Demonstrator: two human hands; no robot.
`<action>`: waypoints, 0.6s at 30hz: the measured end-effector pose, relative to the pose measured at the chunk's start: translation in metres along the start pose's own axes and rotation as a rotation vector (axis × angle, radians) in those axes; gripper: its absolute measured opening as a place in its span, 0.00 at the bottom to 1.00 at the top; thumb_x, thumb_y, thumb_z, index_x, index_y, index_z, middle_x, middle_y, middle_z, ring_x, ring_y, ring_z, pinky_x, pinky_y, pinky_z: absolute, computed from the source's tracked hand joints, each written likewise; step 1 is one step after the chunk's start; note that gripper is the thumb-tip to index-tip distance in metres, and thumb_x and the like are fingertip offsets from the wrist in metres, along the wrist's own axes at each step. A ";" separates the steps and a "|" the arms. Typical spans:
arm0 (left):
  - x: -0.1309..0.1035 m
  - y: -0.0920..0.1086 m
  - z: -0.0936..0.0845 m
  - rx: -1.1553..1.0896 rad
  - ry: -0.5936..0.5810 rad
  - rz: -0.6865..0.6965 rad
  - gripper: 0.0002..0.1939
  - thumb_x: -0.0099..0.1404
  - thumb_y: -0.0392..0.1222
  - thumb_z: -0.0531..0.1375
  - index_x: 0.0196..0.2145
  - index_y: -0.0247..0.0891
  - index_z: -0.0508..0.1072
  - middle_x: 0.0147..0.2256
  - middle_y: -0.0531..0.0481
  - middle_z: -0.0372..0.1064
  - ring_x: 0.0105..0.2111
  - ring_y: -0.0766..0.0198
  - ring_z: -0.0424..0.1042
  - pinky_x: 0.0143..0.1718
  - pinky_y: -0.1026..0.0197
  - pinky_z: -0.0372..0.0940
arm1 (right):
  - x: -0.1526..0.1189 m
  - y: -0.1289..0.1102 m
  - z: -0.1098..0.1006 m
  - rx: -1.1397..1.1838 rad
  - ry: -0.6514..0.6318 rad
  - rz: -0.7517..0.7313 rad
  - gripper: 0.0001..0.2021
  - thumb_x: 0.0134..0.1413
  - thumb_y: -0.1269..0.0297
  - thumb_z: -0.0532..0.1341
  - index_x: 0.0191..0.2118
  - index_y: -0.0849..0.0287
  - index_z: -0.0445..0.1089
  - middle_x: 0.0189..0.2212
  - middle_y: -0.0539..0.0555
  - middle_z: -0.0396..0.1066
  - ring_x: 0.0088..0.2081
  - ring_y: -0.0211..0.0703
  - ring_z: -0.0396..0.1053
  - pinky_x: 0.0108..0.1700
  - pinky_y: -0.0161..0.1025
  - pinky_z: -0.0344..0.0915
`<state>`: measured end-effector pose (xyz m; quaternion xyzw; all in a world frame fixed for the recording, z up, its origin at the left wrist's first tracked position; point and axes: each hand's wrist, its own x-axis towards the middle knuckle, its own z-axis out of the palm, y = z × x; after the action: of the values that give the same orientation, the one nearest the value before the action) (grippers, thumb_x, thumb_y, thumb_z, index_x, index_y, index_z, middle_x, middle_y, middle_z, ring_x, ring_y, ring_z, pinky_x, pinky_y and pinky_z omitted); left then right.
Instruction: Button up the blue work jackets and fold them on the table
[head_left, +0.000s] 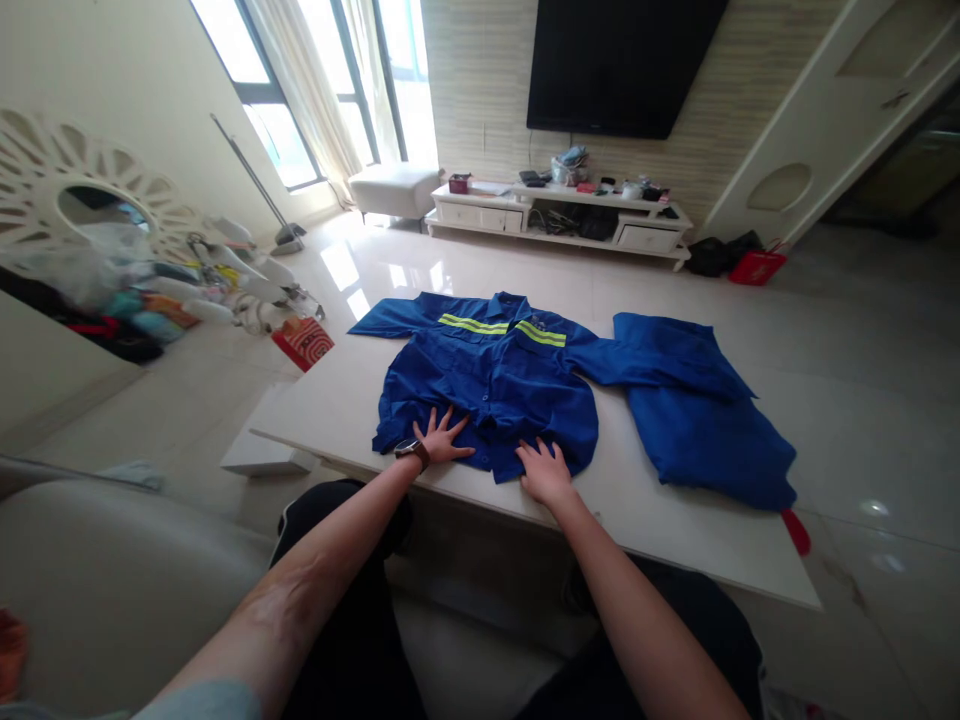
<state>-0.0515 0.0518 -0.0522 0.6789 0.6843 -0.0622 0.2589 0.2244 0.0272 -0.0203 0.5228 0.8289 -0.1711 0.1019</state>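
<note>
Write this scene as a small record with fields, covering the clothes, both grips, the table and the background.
Jacket: blue, front upward, yellow-green stripes on chest
Left grip: open, resting on jacket's lower front; watch at wrist
Right grip: open, touching jacket's lower edge
Table: pale top, beneath jacket
Folded cloth: blue, right of jacket
Background: television above white cabinet

A wrinkled blue work jacket (450,370), yellow-green bands (474,325) across its chest, lies front up on the white bench (330,410), sleeves spread, collar (510,308) farthest.
</note>
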 end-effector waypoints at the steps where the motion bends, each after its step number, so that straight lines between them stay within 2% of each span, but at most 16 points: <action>1: 0.004 0.002 -0.003 0.010 0.000 0.004 0.51 0.59 0.76 0.55 0.73 0.61 0.42 0.75 0.50 0.20 0.72 0.28 0.18 0.61 0.16 0.29 | 0.003 -0.001 -0.002 -0.010 0.011 0.024 0.29 0.62 0.68 0.56 0.68 0.54 0.61 0.72 0.55 0.52 0.73 0.60 0.43 0.70 0.61 0.37; 4: 0.003 0.013 -0.011 0.065 0.006 -0.009 0.49 0.60 0.72 0.57 0.73 0.58 0.45 0.76 0.46 0.26 0.72 0.25 0.24 0.61 0.17 0.34 | 0.011 -0.008 -0.009 -0.045 0.074 0.052 0.25 0.62 0.68 0.56 0.64 0.56 0.66 0.69 0.58 0.59 0.70 0.61 0.47 0.68 0.62 0.40; 7: -0.016 0.027 -0.012 0.173 0.034 0.004 0.51 0.56 0.65 0.66 0.71 0.48 0.55 0.73 0.33 0.41 0.70 0.24 0.39 0.61 0.19 0.39 | 0.015 -0.021 -0.020 -0.043 0.139 -0.010 0.15 0.61 0.66 0.59 0.52 0.55 0.75 0.56 0.61 0.73 0.63 0.59 0.59 0.63 0.58 0.50; 9: -0.032 0.037 -0.008 0.211 0.044 0.112 0.51 0.51 0.62 0.71 0.67 0.43 0.60 0.67 0.30 0.53 0.66 0.29 0.50 0.61 0.22 0.46 | 0.015 -0.028 -0.028 0.024 0.155 -0.058 0.11 0.63 0.64 0.58 0.45 0.53 0.77 0.48 0.58 0.77 0.56 0.55 0.66 0.57 0.51 0.57; 11: -0.046 0.047 -0.005 0.229 0.035 0.222 0.49 0.48 0.60 0.74 0.63 0.42 0.63 0.63 0.32 0.58 0.62 0.34 0.58 0.58 0.28 0.55 | 0.015 -0.032 -0.036 0.120 0.182 -0.053 0.12 0.65 0.63 0.56 0.44 0.52 0.78 0.43 0.56 0.79 0.49 0.50 0.71 0.52 0.45 0.61; 14: -0.055 0.055 -0.006 0.285 0.032 0.329 0.38 0.53 0.55 0.73 0.57 0.41 0.67 0.59 0.34 0.62 0.57 0.40 0.62 0.53 0.39 0.63 | 0.014 -0.031 -0.042 0.278 0.293 0.015 0.13 0.65 0.62 0.56 0.45 0.52 0.78 0.41 0.56 0.79 0.43 0.48 0.74 0.46 0.41 0.62; 18: -0.054 0.059 -0.018 0.329 0.017 0.439 0.20 0.62 0.45 0.67 0.50 0.40 0.71 0.52 0.39 0.68 0.52 0.46 0.67 0.48 0.48 0.66 | 0.019 -0.022 -0.046 0.598 0.464 0.091 0.09 0.60 0.63 0.58 0.39 0.52 0.77 0.35 0.52 0.79 0.38 0.47 0.74 0.42 0.39 0.63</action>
<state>-0.0027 0.0159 0.0028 0.8445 0.5034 -0.1094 0.1466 0.1971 0.0522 0.0191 0.5905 0.7194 -0.2777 -0.2379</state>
